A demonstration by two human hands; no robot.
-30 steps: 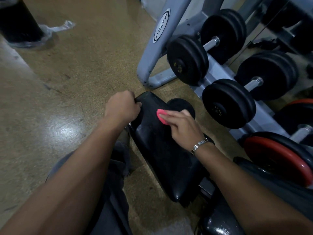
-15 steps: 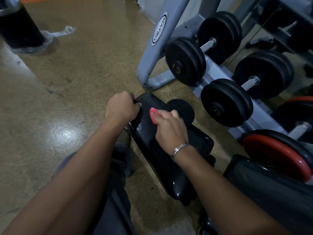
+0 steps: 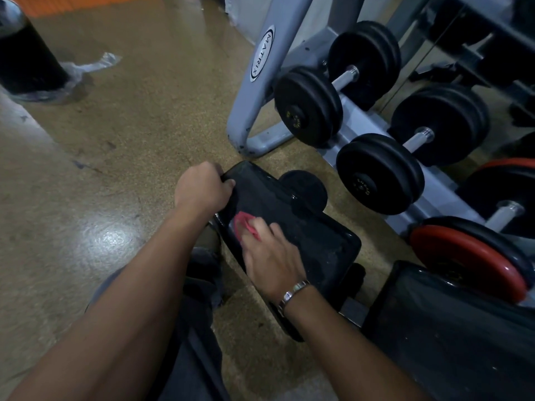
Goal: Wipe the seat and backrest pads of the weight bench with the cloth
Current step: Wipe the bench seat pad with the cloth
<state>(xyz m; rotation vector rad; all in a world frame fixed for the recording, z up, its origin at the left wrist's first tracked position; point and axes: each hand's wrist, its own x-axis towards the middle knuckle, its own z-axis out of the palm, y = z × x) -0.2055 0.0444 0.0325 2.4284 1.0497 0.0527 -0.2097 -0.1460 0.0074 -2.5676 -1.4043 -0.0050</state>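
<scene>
- The floor [image 3: 130, 125] is speckled tan-brown, glossy, with a bright patch of reflected light at the left and a few dark scuffs
- A strip of orange matting [image 3: 86, 4] runs along the top left edge
- At the upper left a black cylinder [image 3: 26, 62] stands on the floor with crumpled clear plastic [image 3: 86, 66] at its base
- A grey rack frame [image 3: 260, 82] marked MATRIX stands at the top centre; black dumbbells [image 3: 308, 107] lie on its sloping rails, and lower right a weight with a red rim [image 3: 469, 261]
- The black seat pad [image 3: 312, 227] lies at the centre, tilted, shiny and speckled with dust, near the foot of the rack
- A round black roller [image 3: 304, 189] shows just behind the seat pad
- The backrest pad [image 3: 451, 328] fills the lower right corner, dusty too
- The left hand [image 3: 202, 189] is clenched round the far left corner of the seat pad
- The right hand [image 3: 272, 256], a metal bracelet [image 3: 292, 293] at the wrist, lies flat with fingers stretched over the pink cloth [image 3: 246, 224], pressing it onto the seat pad near its left edge; the hand is slightly blurred
</scene>
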